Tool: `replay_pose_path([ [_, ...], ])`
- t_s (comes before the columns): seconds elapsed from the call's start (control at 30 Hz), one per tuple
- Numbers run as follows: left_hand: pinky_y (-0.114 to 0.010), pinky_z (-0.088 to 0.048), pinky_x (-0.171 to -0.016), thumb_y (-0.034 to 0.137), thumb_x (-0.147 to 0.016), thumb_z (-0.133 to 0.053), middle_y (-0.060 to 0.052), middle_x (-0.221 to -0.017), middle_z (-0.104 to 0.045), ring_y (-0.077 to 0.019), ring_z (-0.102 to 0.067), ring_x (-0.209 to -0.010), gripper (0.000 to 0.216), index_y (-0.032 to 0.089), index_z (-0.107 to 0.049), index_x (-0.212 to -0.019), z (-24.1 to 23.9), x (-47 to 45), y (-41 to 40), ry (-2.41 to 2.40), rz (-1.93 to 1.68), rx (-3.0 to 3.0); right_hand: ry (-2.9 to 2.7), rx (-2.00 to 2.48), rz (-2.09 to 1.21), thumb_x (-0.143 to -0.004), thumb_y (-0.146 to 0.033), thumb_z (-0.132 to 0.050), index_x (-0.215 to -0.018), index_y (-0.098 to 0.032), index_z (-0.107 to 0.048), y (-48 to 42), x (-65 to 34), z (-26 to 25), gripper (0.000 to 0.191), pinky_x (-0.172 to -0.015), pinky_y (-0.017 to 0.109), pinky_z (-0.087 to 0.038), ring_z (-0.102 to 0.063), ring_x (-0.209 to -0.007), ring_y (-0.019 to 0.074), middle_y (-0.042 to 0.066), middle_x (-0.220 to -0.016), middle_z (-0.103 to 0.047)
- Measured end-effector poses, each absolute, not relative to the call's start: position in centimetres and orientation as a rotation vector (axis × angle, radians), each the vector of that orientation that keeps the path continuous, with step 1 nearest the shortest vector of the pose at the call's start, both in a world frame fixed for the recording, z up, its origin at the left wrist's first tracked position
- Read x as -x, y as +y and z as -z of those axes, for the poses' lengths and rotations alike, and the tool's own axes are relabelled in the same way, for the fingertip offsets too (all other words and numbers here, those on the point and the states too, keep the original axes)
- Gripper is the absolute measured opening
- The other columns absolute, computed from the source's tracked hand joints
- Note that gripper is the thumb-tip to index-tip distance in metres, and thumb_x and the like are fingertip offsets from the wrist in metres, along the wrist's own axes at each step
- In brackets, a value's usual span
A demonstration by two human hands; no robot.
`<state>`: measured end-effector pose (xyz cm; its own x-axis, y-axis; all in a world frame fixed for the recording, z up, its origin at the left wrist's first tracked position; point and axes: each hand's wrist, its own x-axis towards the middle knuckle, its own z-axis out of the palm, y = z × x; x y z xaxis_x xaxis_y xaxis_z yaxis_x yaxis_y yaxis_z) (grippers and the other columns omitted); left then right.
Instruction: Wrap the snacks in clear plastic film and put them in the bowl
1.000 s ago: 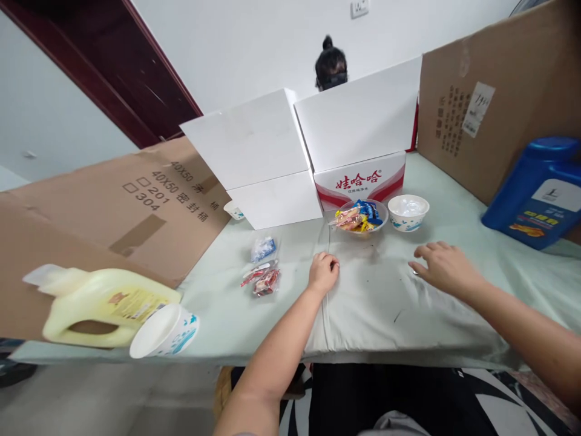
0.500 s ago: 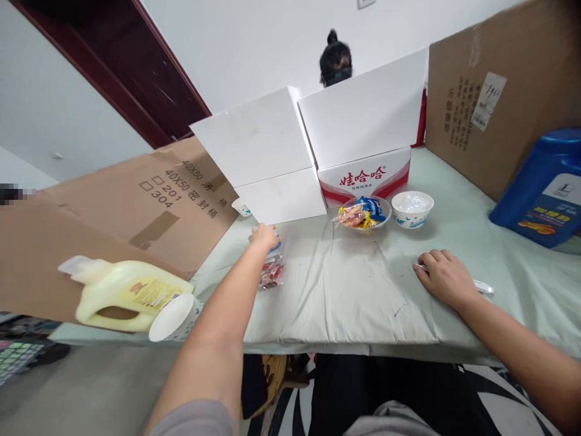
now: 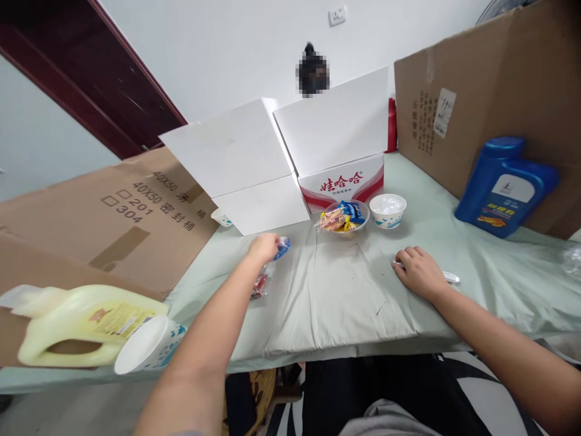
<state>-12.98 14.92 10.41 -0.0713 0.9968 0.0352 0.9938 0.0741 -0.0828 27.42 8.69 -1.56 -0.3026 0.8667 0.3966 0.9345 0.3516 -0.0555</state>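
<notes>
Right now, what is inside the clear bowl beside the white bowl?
The clear bowl holds wrapped snack packets in orange, yellow and blue, heaped above its rim. Whatever lies beneath the heap is covered by them.

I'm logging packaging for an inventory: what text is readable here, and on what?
"40X50 汤": brown cardboard sheet
"201": same sheet
"304": same sheet
"40X50 密封桶": same sheet
"娃哈哈": red-and-white box
Too small to read: labels on blue jug, yellow jug, right cardboard box.

Blue-white packet (image 3: 282, 247) tilted, seemingly pinched at one end; red packet (image 3: 259, 284) flat nearby.
</notes>
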Motion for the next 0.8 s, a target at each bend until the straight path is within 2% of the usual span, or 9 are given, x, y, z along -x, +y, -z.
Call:
replay_pose_path([
  [0.17, -0.026, -0.046, -0.075, 0.016, -0.082, -0.054, -0.005, -0.094, -0.070, -0.0205, -0.065, -0.089, 0.019, 0.024, -0.070, -0.088, -8.1, 4.0, 10.3, -1.932, 0.049, 2.424, -2.256, 1.602, 0.218, -0.090, -0.032, -0.051, -0.088, -0.014, -0.063, 8.5, -27.4, 1.2, 0.021, -0.081, 0.035, -0.036, -0.052, -0.086, 0.0255, 0.011, -0.086, -0.063],
  [0.23, -0.028, -0.047, -0.077, 0.018, -0.085, -0.052, -0.005, -0.095, -0.069, -0.0211, -0.064, -0.091, 0.023, 0.025, -0.067, -0.101, -6.2, 1.1, 8.5, -1.823, 0.136, 2.503, -2.243, 1.595, 0.189, -0.087, -0.032, -0.053, -0.090, -0.015, -0.063, 8.2, -27.4, 1.0, 0.020, -0.081, 0.034, -0.037, -0.052, -0.087, 0.0253, 0.010, -0.088, -0.063],
  [0.33, -0.036, -0.050, -0.080, 0.028, -0.081, -0.064, -0.009, -0.097, -0.067, -0.0264, -0.061, -0.094, 0.048, 0.022, -0.052, -0.128, -3.2, -1.3, 7.2, -1.627, 0.479, 2.564, -2.226, 1.582, 0.156, -0.081, -0.027, -0.056, -0.095, -0.014, -0.061, 7.9, -27.3, 0.9, 0.019, -0.081, 0.034, -0.038, -0.052, -0.090, 0.0253, 0.010, -0.090, -0.063],
  [0.4, -0.042, -0.050, -0.086, 0.032, -0.074, -0.072, -0.010, -0.110, -0.064, -0.0287, -0.058, -0.102, 0.064, 0.022, -0.045, -0.132, -1.3, -1.5, 7.1, -1.571, 0.729, 2.559, -2.228, 1.584, 0.146, -0.077, -0.021, -0.056, -0.094, -0.015, -0.061, 7.8, -27.3, 1.0, 0.019, -0.082, 0.034, -0.038, -0.052, -0.090, 0.0252, 0.009, -0.090, -0.062],
  [0.47, -0.044, -0.048, -0.093, 0.031, -0.070, -0.076, -0.012, -0.122, -0.057, -0.0286, -0.055, -0.109, 0.070, 0.022, -0.043, -0.131, -0.1, -1.1, 7.3, -1.535, 0.981, 2.566, -2.230, 1.595, 0.147, -0.076, -0.017, -0.054, -0.092, -0.015, -0.061, 7.8, -27.4, 1.2, 0.018, -0.083, 0.034, -0.039, -0.052, -0.089, 0.0254, 0.010, -0.089, -0.062],
  [0.57, -0.042, -0.048, -0.095, 0.023, -0.070, -0.075, -0.012, -0.123, -0.054, -0.0255, -0.056, -0.111, 0.062, 0.020, -0.045, -0.124, 0.5, 0.0, 7.6, -1.478, 1.277, 2.659, -2.232, 1.555, 0.126, -0.081, -0.014, -0.048, -0.093, -0.014, -0.062, 8.0, -27.5, 1.2, 0.018, -0.085, 0.036, -0.041, -0.054, -0.089, 0.0253, 0.011, -0.090, -0.063],
  [0.7, -0.041, -0.047, -0.098, 0.017, -0.071, -0.071, -0.010, -0.117, -0.054, -0.0235, -0.057, -0.110, 0.029, 0.020, -0.058, -0.097, -0.1, 0.5, 7.7, -1.411, 1.320, 2.867, -2.209, 1.383, -0.056, -0.091, -0.016, -0.040, -0.109, -0.015, -0.058, 7.5, -26.1, -0.3, 0.026, -0.080, 0.033, -0.046, -0.059, -0.091, 0.0221, 0.013, -0.104, -0.061],
  [0.8, -0.042, -0.047, -0.097, 0.021, -0.070, -0.074, -0.010, -0.116, -0.052, -0.0240, -0.056, -0.109, 0.034, 0.020, -0.059, -0.100, -0.3, 0.8, 7.9, -1.423, 1.403, 2.880, -2.261, 1.220, -0.153, -0.094, -0.018, -0.039, -0.117, -0.019, -0.056, 6.9, -23.2, -2.0, 0.029, -0.078, 0.030, -0.047, -0.060, -0.093, 0.0200, 0.011, -0.111, -0.059],
])
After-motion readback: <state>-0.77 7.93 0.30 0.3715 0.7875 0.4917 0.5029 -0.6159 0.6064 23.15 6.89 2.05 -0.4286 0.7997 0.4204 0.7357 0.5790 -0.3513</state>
